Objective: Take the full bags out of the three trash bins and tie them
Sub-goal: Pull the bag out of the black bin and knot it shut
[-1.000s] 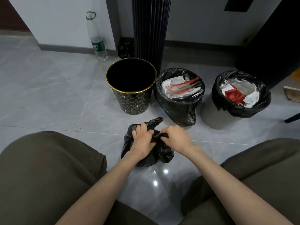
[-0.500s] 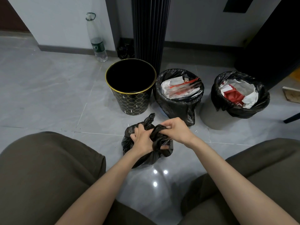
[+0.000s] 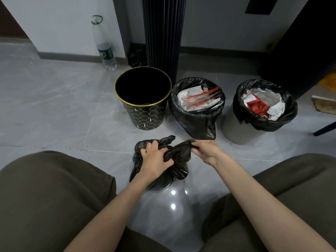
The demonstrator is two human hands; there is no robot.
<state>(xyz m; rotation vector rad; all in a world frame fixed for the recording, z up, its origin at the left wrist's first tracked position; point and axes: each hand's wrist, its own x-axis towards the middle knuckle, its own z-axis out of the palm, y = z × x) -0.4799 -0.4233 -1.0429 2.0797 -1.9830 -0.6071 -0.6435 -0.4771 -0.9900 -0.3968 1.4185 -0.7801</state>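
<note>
A small full black bag (image 3: 179, 171) lies on the grey floor between my knees. My left hand (image 3: 154, 159) grips its bunched neck, with one flap (image 3: 167, 140) sticking up behind my fingers. My right hand (image 3: 207, 151) pinches the other flap and holds it stretched to the right. Behind stands a black bin with a gold rim (image 3: 143, 99), unlined and dark inside. The middle bin's black bag (image 3: 196, 115) holds white and red packaging. The right bin's black bag (image 3: 289, 110) holds red and white paper over a grey bin (image 3: 236, 131).
A clear plastic bottle (image 3: 104, 46) stands by the white wall at the back left. A dark ribbed column (image 3: 163, 33) rises behind the bins, with a crumpled black bag (image 3: 136, 59) at its foot. A wooden board (image 3: 325, 106) and a dark chair leg (image 3: 325, 129) lie at the right edge.
My right hand has moved to the right, drawing its flap of the bag out taut. The left hand has stayed on the bag's neck.
</note>
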